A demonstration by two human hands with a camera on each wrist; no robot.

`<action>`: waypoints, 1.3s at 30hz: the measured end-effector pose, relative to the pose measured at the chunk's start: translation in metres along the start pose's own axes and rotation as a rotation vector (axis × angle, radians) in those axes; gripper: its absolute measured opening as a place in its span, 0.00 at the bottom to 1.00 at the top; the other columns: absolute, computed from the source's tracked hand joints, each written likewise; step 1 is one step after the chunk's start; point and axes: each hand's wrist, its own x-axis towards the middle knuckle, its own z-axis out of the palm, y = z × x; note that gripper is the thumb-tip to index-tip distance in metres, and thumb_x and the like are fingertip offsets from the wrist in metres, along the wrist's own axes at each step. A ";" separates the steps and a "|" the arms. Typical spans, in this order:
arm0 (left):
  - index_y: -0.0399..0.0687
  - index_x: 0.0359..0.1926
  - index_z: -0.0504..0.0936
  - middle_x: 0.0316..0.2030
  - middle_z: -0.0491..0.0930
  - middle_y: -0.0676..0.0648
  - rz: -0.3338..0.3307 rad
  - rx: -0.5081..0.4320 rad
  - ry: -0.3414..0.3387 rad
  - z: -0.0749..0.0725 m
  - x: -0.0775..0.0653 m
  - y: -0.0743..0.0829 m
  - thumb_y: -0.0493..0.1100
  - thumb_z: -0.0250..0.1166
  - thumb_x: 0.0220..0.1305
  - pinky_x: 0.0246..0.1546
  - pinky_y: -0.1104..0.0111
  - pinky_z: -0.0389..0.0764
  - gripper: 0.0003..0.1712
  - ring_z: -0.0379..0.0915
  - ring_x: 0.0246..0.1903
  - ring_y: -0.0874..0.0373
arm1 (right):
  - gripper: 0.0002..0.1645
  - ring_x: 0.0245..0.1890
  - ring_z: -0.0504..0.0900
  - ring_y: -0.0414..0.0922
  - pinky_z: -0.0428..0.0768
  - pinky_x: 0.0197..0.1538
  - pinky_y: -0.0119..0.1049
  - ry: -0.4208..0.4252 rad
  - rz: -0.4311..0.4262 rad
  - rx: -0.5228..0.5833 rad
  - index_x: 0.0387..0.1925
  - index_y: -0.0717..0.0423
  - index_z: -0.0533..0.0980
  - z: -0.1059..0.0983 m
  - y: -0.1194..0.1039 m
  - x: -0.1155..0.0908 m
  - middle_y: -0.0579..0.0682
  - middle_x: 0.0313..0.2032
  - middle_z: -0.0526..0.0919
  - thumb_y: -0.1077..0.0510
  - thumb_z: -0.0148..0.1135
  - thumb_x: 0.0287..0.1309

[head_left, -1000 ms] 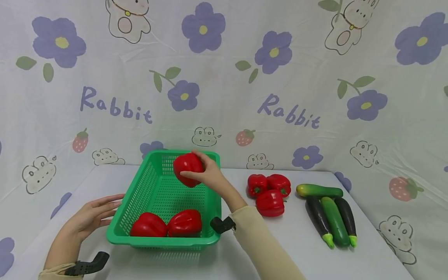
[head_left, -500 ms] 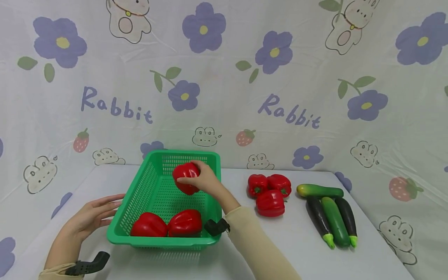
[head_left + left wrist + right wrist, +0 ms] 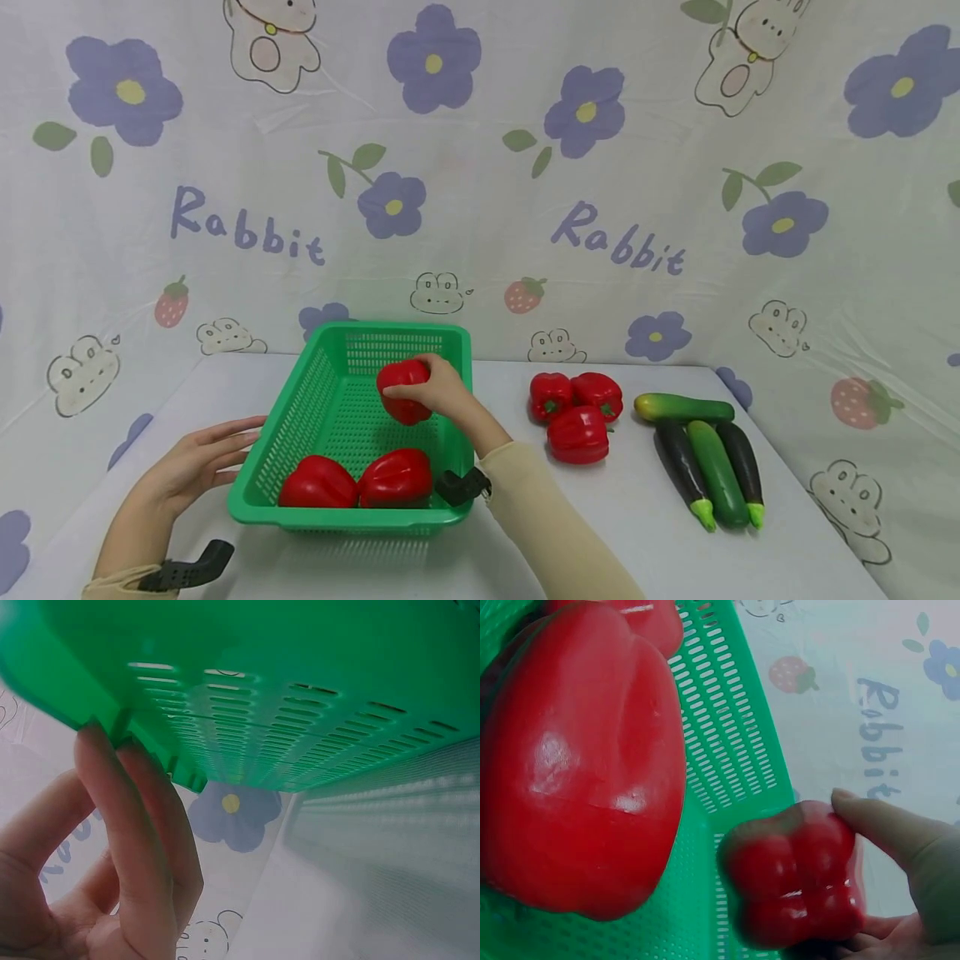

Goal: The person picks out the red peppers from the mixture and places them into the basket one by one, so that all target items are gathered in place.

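Note:
A red bell pepper point(image 3: 403, 395) is gripped in my right hand point(image 3: 447, 389), above the floor of the green basket point(image 3: 352, 521) near its right side. In the right wrist view the thumb lies along one side of this pepper point(image 3: 795, 877), with the other fingers partly hidden beneath it. Two more red bell peppers point(image 3: 318, 483) lie side by side at the basket's near end. My left hand point(image 3: 197, 465) is at the basket's left wall, fingers extended. In the left wrist view its fingertips touch the underside of the basket rim point(image 3: 105, 724).
Right of the basket, three red bell peppers point(image 3: 577, 435) sit grouped on the white table point(image 3: 600, 525). Farther right lie two eggplants point(image 3: 681, 467) and two green cucumbers or zucchini point(image 3: 718, 475). A patterned cloth point(image 3: 480, 167) hangs behind the table.
My right hand has lowered the held pepper deeper into the basket, with a slight shift to the right most recently. The left hand and the other vegetables stay in place.

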 end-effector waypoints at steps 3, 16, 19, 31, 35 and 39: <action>0.64 0.61 0.76 0.45 0.80 0.72 0.004 0.009 0.001 0.000 0.000 0.000 0.49 0.56 0.72 0.49 0.63 0.81 0.19 0.79 0.47 0.71 | 0.44 0.59 0.73 0.56 0.82 0.52 0.50 -0.003 0.011 -0.015 0.67 0.60 0.62 0.001 0.001 0.000 0.59 0.60 0.73 0.47 0.69 0.54; 0.65 0.61 0.76 0.45 0.79 0.72 0.003 0.004 0.007 0.000 0.000 -0.001 0.49 0.57 0.72 0.49 0.64 0.81 0.19 0.79 0.47 0.72 | 0.38 0.50 0.76 0.52 0.82 0.50 0.47 -0.016 0.102 -0.049 0.58 0.62 0.67 0.006 0.005 -0.002 0.59 0.51 0.77 0.49 0.72 0.51; 0.64 0.62 0.75 0.45 0.79 0.72 0.003 0.005 0.006 0.000 0.000 -0.001 0.49 0.57 0.72 0.49 0.64 0.81 0.19 0.79 0.47 0.72 | 0.35 0.49 0.76 0.51 0.82 0.50 0.47 -0.026 0.113 -0.065 0.55 0.63 0.68 0.006 0.006 -0.003 0.59 0.49 0.78 0.50 0.72 0.51; 0.65 0.62 0.76 0.45 0.79 0.72 -0.004 0.002 0.006 0.000 -0.001 0.000 0.49 0.56 0.72 0.49 0.63 0.81 0.19 0.79 0.47 0.72 | 0.33 0.46 0.76 0.51 0.82 0.50 0.49 -0.084 0.132 -0.085 0.52 0.63 0.68 0.006 0.006 -0.006 0.58 0.45 0.77 0.53 0.73 0.49; 0.64 0.62 0.76 0.45 0.80 0.72 -0.003 0.001 0.010 0.000 0.000 -0.001 0.49 0.56 0.72 0.49 0.64 0.81 0.19 0.79 0.47 0.71 | 0.31 0.44 0.76 0.50 0.82 0.49 0.48 -0.099 0.130 -0.096 0.49 0.64 0.69 0.006 0.005 -0.008 0.57 0.43 0.78 0.54 0.73 0.49; 0.65 0.61 0.76 0.45 0.80 0.72 -0.002 0.001 0.006 0.001 0.000 -0.001 0.49 0.56 0.72 0.49 0.64 0.81 0.19 0.79 0.47 0.71 | 0.27 0.40 0.75 0.47 0.81 0.45 0.42 -0.113 0.137 -0.171 0.45 0.63 0.70 0.008 0.005 -0.007 0.55 0.39 0.77 0.54 0.74 0.48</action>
